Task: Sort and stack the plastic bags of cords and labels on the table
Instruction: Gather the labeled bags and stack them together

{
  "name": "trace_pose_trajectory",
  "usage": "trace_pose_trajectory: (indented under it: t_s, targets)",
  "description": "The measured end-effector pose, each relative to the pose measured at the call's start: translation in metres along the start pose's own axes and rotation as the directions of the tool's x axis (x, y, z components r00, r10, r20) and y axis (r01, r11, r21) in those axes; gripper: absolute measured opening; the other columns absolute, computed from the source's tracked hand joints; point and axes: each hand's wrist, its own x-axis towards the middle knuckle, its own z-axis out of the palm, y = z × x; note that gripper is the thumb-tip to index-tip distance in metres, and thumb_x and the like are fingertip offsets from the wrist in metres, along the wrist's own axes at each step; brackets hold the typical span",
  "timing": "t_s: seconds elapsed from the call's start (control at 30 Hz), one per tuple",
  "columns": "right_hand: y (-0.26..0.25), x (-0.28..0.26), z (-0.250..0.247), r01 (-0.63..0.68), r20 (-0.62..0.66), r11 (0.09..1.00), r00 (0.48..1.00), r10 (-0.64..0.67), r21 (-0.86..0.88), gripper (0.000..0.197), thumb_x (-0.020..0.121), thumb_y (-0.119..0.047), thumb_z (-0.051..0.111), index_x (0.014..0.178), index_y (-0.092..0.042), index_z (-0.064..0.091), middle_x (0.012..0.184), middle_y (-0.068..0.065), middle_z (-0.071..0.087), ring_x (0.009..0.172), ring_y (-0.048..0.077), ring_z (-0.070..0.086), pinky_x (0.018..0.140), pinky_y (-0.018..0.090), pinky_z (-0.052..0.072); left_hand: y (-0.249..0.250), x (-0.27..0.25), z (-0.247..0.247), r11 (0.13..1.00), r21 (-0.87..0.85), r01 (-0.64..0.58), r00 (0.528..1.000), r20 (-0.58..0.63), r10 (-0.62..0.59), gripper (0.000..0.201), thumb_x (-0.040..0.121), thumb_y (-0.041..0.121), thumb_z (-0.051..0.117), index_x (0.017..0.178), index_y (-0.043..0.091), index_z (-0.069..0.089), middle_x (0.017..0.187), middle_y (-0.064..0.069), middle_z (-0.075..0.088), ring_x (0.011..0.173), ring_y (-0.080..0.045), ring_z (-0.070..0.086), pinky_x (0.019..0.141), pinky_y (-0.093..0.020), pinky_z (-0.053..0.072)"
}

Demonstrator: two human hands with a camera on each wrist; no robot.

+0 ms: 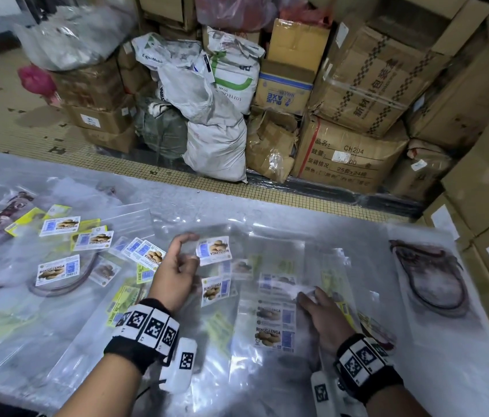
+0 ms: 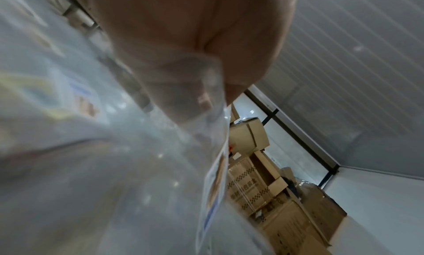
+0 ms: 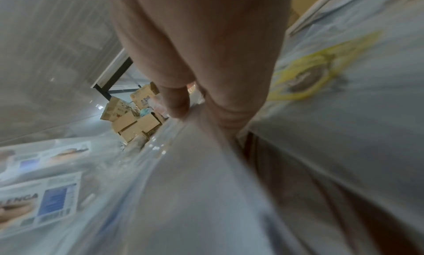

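Observation:
Clear plastic bags with biscuit labels and yellow labels lie scattered over the plastic-covered table (image 1: 297,212). My left hand (image 1: 192,249) pinches a clear bag carrying a white biscuit label (image 1: 213,250), lifted a little off the table. In the left wrist view that bag (image 2: 213,168) hangs between thumb and fingers (image 2: 201,99). My right hand (image 1: 306,297) rests on a stack of labelled bags (image 1: 276,323) and pinches the top bag's plastic; the thumb (image 3: 176,102) presses it against a finger. A bag with a coiled dark cord (image 1: 435,281) lies at the right, and another cord bag (image 1: 60,284) at the left.
Loose label bags (image 1: 60,225) crowd the table's left half. Beyond the far table edge, on the tiled floor, stand white sacks (image 1: 216,139) and stacked cardboard boxes (image 1: 348,158). More boxes (image 1: 483,188) press against the table's right side.

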Motion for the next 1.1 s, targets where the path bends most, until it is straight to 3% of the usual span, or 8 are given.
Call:
trace_pose_trajectory:
  t_s: [0.17, 0.3, 0.5, 0.63, 0.83, 0.93, 1.0, 1.1]
  targets:
    - [-0.013, -0.003, 0.002, 0.077, 0.035, 0.992, 0.997, -0.073, -0.104, 0.02, 0.093, -0.032, 0.068, 0.108, -0.021, 0.059, 0.076, -0.012, 0.063, 0.055, -0.004, 0.054, 0.047, 0.013, 0.041, 0.043, -0.006, -0.007, 0.984, -0.103, -0.144, 0.989, 0.023, 0.147, 0.042, 0.098, -0.001, 0.048, 0.108, 0.039, 0.055, 0.074, 0.008, 0.06, 0.052, -0.017, 0.052, 0.046, -0.03, 0.047]
    - [-0.023, -0.013, 0.008, 0.146, 0.102, 0.978, 0.986, -0.132, -0.15, 0.005, 0.1, -0.016, 0.056, 0.105, -0.014, 0.057, 0.07, 0.001, 0.051, 0.045, -0.001, 0.043, 0.041, 0.013, 0.033, 0.072, -0.014, -0.003, 0.948, -0.285, -0.145, 0.968, 0.159, 0.195, 0.046, 0.097, 0.004, 0.052, 0.121, 0.043, 0.052, 0.068, -0.004, 0.047, 0.056, -0.022, 0.037, 0.049, -0.026, 0.033]
    - [-0.037, -0.029, 0.029, 0.092, 0.153, 0.996, 0.984, -0.094, 0.018, 0.033, 0.094, -0.032, 0.064, 0.125, -0.023, 0.06, 0.1, 0.029, 0.068, 0.078, 0.055, 0.058, 0.07, 0.058, 0.047, 0.028, -0.017, 0.029, 0.963, -0.18, 0.198, 0.957, 0.25, -0.15, 0.022, 0.096, 0.011, 0.058, 0.116, 0.017, 0.056, 0.089, -0.016, 0.072, 0.067, -0.032, 0.07, 0.06, -0.04, 0.058]
    - [-0.043, -0.041, 0.029, -0.002, 0.192, 0.973, 0.98, -0.043, 0.229, 0.025, 0.101, -0.011, 0.051, 0.124, -0.017, 0.059, 0.069, 0.002, 0.061, 0.045, 0.009, 0.046, 0.037, 0.02, 0.037, -0.019, -0.02, 0.047, 0.963, -0.049, 0.266, 0.959, 0.119, -0.259, 0.01, 0.094, 0.012, 0.057, 0.086, 0.018, 0.057, 0.074, -0.007, 0.058, 0.058, -0.018, 0.049, 0.054, -0.027, 0.041]
    - [-0.046, -0.053, 0.036, -0.117, 0.245, 0.901, 0.97, 0.012, 0.418, 0.023, 0.103, -0.015, 0.047, 0.118, -0.01, 0.064, 0.088, 0.012, 0.07, 0.067, 0.021, 0.068, 0.053, 0.03, 0.054, -0.023, -0.017, 0.052, 0.966, -0.019, 0.258, 0.955, 0.16, -0.252, 0.018, 0.094, 0.005, 0.054, 0.098, 0.021, 0.048, 0.063, -0.003, 0.05, 0.051, -0.016, 0.045, 0.05, -0.028, 0.039]
    - [-0.049, -0.057, 0.042, -0.151, 0.241, 0.908, 0.969, 0.058, 0.392, 0.047, 0.102, -0.05, 0.041, 0.122, -0.017, 0.067, 0.119, 0.013, 0.071, 0.111, 0.032, 0.066, 0.094, 0.05, 0.052, -0.02, -0.018, 0.051, 0.976, -0.009, 0.216, 0.964, 0.159, -0.212, 0.023, 0.093, 0.001, 0.058, 0.106, 0.017, 0.049, 0.057, -0.002, 0.05, 0.04, -0.009, 0.041, 0.039, -0.021, 0.033]
    - [-0.046, -0.054, 0.044, -0.125, 0.227, 0.949, 0.972, 0.059, 0.289, 0.045, 0.096, -0.041, 0.057, 0.133, -0.015, 0.06, 0.127, 0.012, 0.067, 0.118, 0.03, 0.062, 0.101, 0.051, 0.049, -0.02, -0.017, 0.052, 0.979, 0.005, 0.203, 0.975, 0.09, -0.202, 0.026, 0.092, 0.009, 0.063, 0.112, 0.019, 0.049, 0.072, -0.005, 0.06, 0.052, -0.01, 0.053, 0.044, -0.018, 0.04]
    - [-0.042, -0.054, 0.046, -0.042, 0.19, 0.997, 0.981, 0.03, 0.059, 0.044, 0.096, -0.006, 0.06, 0.137, -0.016, 0.05, 0.101, 0.007, 0.068, 0.077, 0.01, 0.065, 0.06, 0.021, 0.053, -0.019, -0.017, 0.05, 0.949, -0.069, 0.308, 0.95, 0.076, -0.303, 0.042, 0.091, 0.024, 0.068, 0.125, 0.02, 0.043, 0.1, -0.008, 0.066, 0.084, -0.02, 0.063, 0.072, -0.029, 0.051]
